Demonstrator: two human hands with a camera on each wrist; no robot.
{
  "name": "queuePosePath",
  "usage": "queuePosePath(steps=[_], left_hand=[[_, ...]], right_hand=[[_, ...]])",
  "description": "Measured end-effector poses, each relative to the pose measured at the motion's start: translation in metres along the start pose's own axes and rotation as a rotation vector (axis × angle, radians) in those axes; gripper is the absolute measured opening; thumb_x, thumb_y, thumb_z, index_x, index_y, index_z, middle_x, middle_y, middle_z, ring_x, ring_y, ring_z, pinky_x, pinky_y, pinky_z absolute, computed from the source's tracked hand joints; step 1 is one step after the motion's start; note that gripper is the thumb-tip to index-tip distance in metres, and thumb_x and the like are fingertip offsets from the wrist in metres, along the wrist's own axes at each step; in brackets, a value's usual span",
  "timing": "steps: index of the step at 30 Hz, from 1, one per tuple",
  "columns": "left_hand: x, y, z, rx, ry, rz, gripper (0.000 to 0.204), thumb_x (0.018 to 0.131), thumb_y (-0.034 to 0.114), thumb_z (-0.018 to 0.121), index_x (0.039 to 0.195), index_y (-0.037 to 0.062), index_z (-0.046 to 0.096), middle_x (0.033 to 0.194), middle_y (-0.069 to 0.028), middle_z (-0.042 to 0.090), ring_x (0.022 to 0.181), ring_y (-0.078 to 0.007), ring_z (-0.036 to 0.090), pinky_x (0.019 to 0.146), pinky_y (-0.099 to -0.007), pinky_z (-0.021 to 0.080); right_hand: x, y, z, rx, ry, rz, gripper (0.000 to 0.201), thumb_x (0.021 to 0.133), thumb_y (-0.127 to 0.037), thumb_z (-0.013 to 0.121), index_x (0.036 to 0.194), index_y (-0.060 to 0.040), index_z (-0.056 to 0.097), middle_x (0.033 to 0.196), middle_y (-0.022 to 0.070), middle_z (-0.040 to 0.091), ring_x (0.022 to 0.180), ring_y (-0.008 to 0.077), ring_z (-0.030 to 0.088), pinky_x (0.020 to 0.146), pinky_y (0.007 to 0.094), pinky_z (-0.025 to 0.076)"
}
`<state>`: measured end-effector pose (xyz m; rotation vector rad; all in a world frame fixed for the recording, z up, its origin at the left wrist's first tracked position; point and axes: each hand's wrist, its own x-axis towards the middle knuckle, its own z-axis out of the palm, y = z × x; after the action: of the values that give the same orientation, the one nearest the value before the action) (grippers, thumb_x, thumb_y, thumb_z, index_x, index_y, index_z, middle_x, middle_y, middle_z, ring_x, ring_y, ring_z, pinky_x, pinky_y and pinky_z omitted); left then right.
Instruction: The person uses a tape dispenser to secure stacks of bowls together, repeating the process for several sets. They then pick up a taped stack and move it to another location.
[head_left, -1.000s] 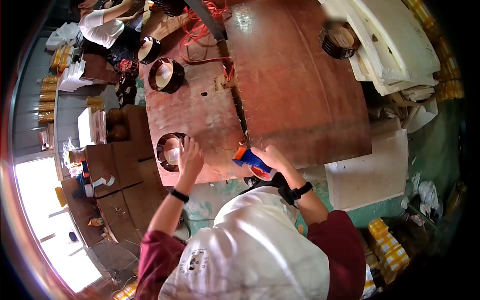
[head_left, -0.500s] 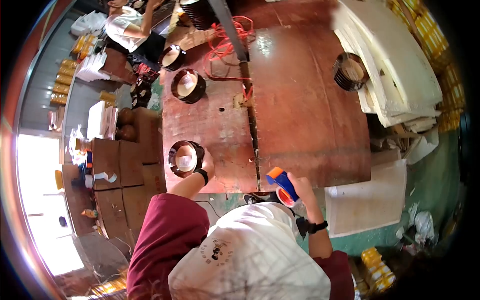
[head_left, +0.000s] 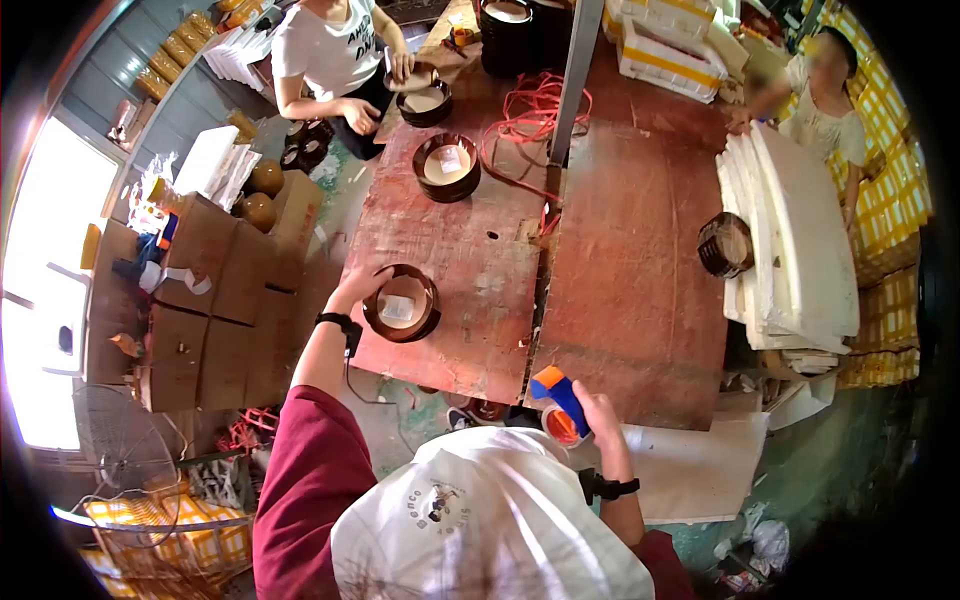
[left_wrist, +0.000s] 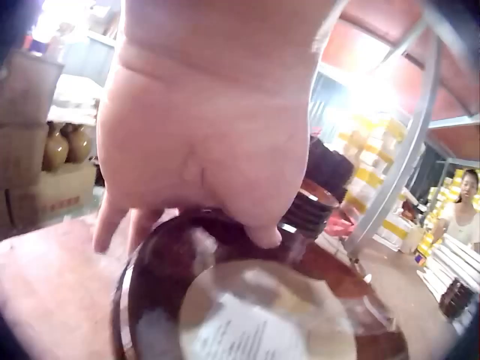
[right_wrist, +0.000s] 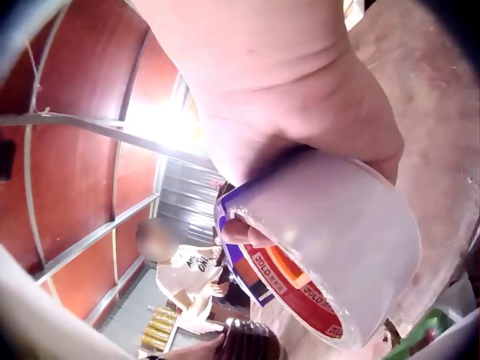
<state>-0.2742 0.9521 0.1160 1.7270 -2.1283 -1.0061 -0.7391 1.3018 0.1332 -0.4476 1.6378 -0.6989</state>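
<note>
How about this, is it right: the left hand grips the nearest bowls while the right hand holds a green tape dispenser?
The tape dispenser is blue and orange, not green, as the head view shows. The right hand does hold it, and the left hand grips the nearest bowls.

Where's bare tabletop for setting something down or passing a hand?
Largest: reddish wooden right board, between the dark seam and brown ribbed bowl stack beside white foam sheets. Smaller: left board, from the near glossy brown bowl stack to that seam. Crowded: far end, with tangled red strapping and tall dark stack.
</note>
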Motion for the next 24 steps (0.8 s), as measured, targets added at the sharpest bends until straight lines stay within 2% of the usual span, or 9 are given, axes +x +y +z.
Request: queuePosePath(steps=[1,3,4,7,11,16,21,23,24], left_hand=[[-0.004,-0.012,0.008,-0.094,-0.122,-0.014,0.041,0.095,0.031,0.066,0.127,0.0056,0.065,0.114,-0.0141,0.071,0.102,-0.0256,0.065,0.091,-0.0361,0.051],[-0.014,-0.016,0.024,-0.481,-0.013,-0.263,0.036,0.096,0.031,0.067,0.123,0.0063,0.067,0.098,-0.0071,0.071,0.087,-0.0159,0.063,0.080,-0.0326,0.052],[-0.014,-0.018,0.019,-0.585,-0.115,-0.398,0.040,0.099,0.031,0.065,0.130,0.0049,0.063,0.107,-0.0069,0.070,0.094,-0.0172,0.064,0.080,-0.0333,0.053],[-0.019,-0.020,0.030,-0.635,0.020,-0.332,0.034,0.097,0.033,0.067,0.115,0.0041,0.069,0.075,0.0009,0.061,0.066,-0.0090,0.054,0.059,-0.0296,0.045],[-0.029,-0.082,0.085,-0.688,0.323,-0.327,0.036,0.096,0.034,0.067,0.112,0.0025,0.070,0.078,-0.0007,0.064,0.070,-0.0117,0.057,0.064,-0.0311,0.047],[-0.091,-0.044,0.139,-1.239,0.660,-0.405,0.061,0.093,0.039,0.068,0.136,-0.0007,0.053,0.120,-0.0143,0.064,0.102,-0.0251,0.065,0.086,-0.0407,0.056],[-0.125,0.007,0.138,-1.271,0.751,-0.702,0.056,0.105,0.042,0.047,0.149,0.0087,0.037,0.143,-0.0172,0.048,0.117,-0.0384,0.059,0.079,-0.0555,0.059],[-0.109,-0.059,0.172,-1.228,0.752,-0.617,0.057,0.104,0.046,0.047,0.149,0.0124,0.036,0.142,-0.0162,0.048,0.114,-0.0383,0.060,0.071,-0.0532,0.060],[-0.115,-0.046,0.165,-1.225,0.702,-0.659,0.058,0.104,0.049,0.046,0.149,0.0141,0.036,0.141,-0.0155,0.049,0.111,-0.0371,0.061,0.069,-0.0516,0.059]], right_hand=[[0.005,0.008,0.002,-0.047,0.010,-0.013,0.059,0.095,-0.054,0.062,0.069,-0.0023,0.070,0.065,0.0034,0.063,0.055,0.0120,0.057,0.052,0.0303,0.045],[0.002,0.007,0.008,-0.043,0.002,-0.047,0.060,0.096,-0.055,0.060,0.069,-0.0025,0.069,0.063,0.0034,0.063,0.052,0.0126,0.057,0.050,0.0303,0.044],[-0.014,-0.007,0.012,-0.029,-0.010,-0.019,0.060,0.096,-0.055,0.060,0.068,-0.0026,0.069,0.063,0.0032,0.063,0.053,0.0126,0.057,0.050,0.0304,0.045],[-0.022,0.001,0.017,-0.028,0.002,0.015,0.061,0.096,-0.056,0.060,0.068,-0.0030,0.068,0.061,0.0031,0.062,0.053,0.0121,0.057,0.051,0.0296,0.044],[-0.013,0.012,0.025,-0.033,0.050,-0.061,0.058,0.097,-0.054,0.059,0.068,-0.0044,0.066,0.055,0.0045,0.061,0.044,0.0133,0.057,0.042,0.0277,0.043],[0.000,0.016,0.030,-0.012,0.019,-0.026,0.056,0.095,-0.056,0.063,0.081,-0.0024,0.073,0.073,0.0027,0.068,0.063,0.0102,0.061,0.055,0.0283,0.049],[-0.014,-0.033,0.044,-0.179,-0.102,-0.029,0.068,0.093,-0.064,0.059,0.080,0.0008,0.075,0.074,0.0055,0.069,0.065,0.0127,0.062,0.059,0.0301,0.049],[-0.006,-0.036,0.050,-0.193,-0.096,-0.074,0.070,0.093,-0.066,0.058,0.078,0.0003,0.074,0.072,0.0048,0.067,0.062,0.0128,0.060,0.056,0.0302,0.047],[-0.005,-0.037,0.052,-0.203,-0.097,-0.095,0.070,0.092,-0.067,0.057,0.077,0.0000,0.074,0.071,0.0045,0.066,0.061,0.0129,0.059,0.055,0.0302,0.046]])
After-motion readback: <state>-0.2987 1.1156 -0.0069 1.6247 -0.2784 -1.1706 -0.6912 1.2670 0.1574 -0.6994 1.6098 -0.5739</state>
